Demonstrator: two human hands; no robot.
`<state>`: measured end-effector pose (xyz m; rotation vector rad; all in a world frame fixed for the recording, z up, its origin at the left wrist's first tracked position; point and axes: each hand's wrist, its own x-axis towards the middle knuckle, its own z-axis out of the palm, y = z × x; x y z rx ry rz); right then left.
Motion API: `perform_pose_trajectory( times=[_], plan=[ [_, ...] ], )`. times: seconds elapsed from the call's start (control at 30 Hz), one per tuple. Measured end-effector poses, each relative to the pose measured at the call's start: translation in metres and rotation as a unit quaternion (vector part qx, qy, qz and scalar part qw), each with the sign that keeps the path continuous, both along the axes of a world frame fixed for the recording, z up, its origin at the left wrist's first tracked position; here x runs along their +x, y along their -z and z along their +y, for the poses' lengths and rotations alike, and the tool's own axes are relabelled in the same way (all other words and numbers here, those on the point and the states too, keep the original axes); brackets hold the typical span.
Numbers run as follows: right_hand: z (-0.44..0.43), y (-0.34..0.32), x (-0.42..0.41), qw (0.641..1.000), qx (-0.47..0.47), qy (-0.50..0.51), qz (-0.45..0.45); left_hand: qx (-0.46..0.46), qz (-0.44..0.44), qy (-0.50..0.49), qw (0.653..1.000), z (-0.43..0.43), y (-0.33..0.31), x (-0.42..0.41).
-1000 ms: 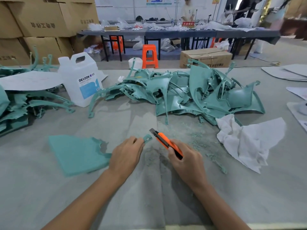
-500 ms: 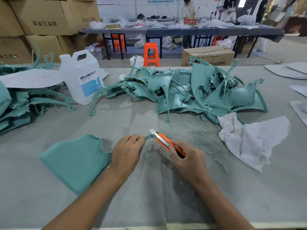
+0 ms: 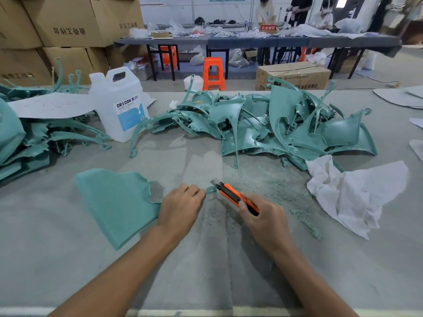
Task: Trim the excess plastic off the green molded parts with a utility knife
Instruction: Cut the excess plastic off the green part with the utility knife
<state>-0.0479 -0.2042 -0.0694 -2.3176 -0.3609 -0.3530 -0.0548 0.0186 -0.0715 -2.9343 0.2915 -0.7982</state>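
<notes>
The big flat end of the green part (image 3: 119,202) has swung a little on the table (image 3: 206,282) since a moment ago. The hands and the knife are almost where they were.

In the head view, the green part lies flat on the table, just in front of the person, on their left. The left hand (image 3: 180,209) sits on the thin end of it. Its fingers are curled and pinch the part close to a small green tab (image 3: 211,189) that sticks out. The right hand (image 3: 263,216) has its fingers wrapped around the orange knife (image 3: 231,194). The blade tip is right beside the tab, very near the left fingertips.

Behind the hands is a big pile of green parts (image 3: 274,129). A white jug (image 3: 119,104) stands to the left of the pile and a white cloth (image 3: 357,197) lies on the right. Tiny green scraps (image 3: 279,188) are scattered by the knife.

I think the tab is about to be cut off. The blade points toward the left hand, so if it slips off the hard plastic it could cut a finger. If the left hand lets the part slide, the knife could dig into the good part and spoil it.
</notes>
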Motion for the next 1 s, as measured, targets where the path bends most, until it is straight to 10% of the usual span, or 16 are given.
perform_pose_trajectory(
  times=[0.63, 1.0],
  plan=[
    [0.006, 0.001, -0.005, 0.997, -0.011, 0.022, -0.069, 0.011, 0.006, 0.006, 1.000, -0.002, -0.001, 0.000],
    [-0.004, 0.000, 0.003, 0.984, 0.120, 0.131, 0.002, -0.227, 0.089, 0.058, 0.968, -0.037, -0.021, -0.006]
  ],
)
